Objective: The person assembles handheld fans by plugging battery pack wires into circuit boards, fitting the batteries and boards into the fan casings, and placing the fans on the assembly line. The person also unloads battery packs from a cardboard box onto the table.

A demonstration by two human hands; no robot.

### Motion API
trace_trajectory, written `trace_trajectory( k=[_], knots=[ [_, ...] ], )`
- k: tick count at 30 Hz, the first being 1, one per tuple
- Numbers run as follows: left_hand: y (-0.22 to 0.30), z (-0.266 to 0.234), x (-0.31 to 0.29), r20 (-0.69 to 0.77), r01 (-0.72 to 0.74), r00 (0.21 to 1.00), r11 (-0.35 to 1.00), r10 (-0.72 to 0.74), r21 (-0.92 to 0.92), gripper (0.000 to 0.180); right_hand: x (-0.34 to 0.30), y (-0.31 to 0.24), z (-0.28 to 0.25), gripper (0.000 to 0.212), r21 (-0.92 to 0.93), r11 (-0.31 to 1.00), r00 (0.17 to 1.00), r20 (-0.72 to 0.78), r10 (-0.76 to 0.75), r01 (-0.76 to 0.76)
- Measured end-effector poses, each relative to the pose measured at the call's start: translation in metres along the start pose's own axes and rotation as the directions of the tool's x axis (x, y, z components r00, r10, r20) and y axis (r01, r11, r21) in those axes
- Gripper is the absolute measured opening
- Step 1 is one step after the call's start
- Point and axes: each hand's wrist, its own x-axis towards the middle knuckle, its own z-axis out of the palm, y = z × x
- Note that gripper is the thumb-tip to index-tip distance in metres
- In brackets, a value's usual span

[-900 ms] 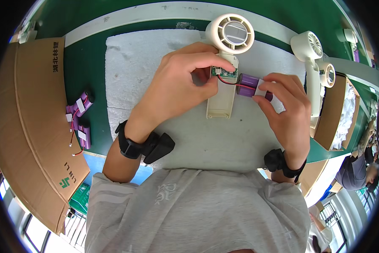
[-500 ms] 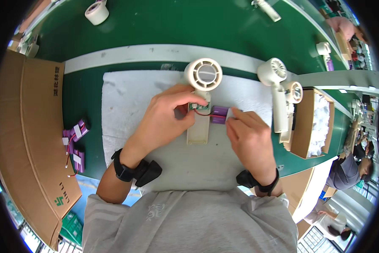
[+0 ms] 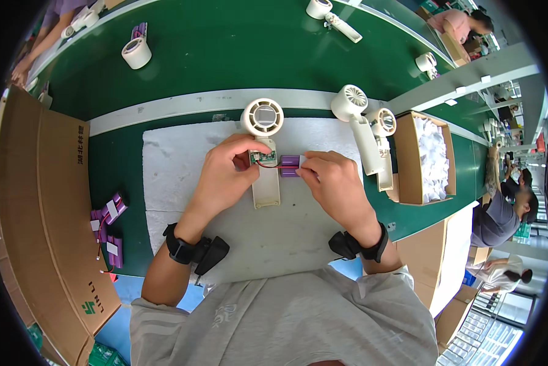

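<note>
the fingers of my left hand (image 3: 220, 180) pinch the fan handle (image 3: 266, 194) at its green board (image 3: 266, 157) and those of my right hand (image 3: 340, 183) grip the purple battery pack (image 3: 290, 166) between my hands, wires seemingly already joined, the pack still outside the uncovered handle.

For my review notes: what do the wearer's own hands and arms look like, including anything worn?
The left hand and right hand are ungloved. Each wrist wears a black strap with a chunky black module, the left one longer and wedge-shaped, the right one more compact. The light grey fabric shirt has short sleeves; paler stripes cross the left sleeve.
</note>
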Motion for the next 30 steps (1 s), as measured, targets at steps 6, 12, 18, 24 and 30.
trace_trajectory(
  k=[6,12,18,24,30],
  knots=[
    [-0.001,-0.001,0.001,0.013,0.000,1.000,1.000,0.000,0.014,0.032,-0.005,0.001,0.011,0.009,-0.162,0.982,0.995,0.015,-0.099,0.100],
    [-0.002,0.000,0.001,0.015,0.012,1.000,1.000,-0.012,0.019,0.033,-0.011,0.003,0.025,0.016,-0.427,0.894,0.989,0.013,-0.145,0.137],
    [-0.002,0.002,0.004,0.037,0.019,0.999,1.000,-0.019,0.008,0.033,-0.010,0.016,0.026,0.013,-0.376,0.921,0.992,-0.028,-0.124,0.104],
    [0.000,-0.001,-0.003,-0.008,0.017,1.000,0.999,-0.017,-0.027,0.033,-0.020,0.036,-0.091,0.008,-0.463,0.842,0.961,-0.137,0.239,-0.275],
    [0.001,0.008,0.004,-0.029,0.046,0.998,0.997,-0.047,-0.055,0.032,0.000,0.091,-0.154,0.024,-0.346,0.829,0.891,-0.048,0.452,-0.439]
  ],
)
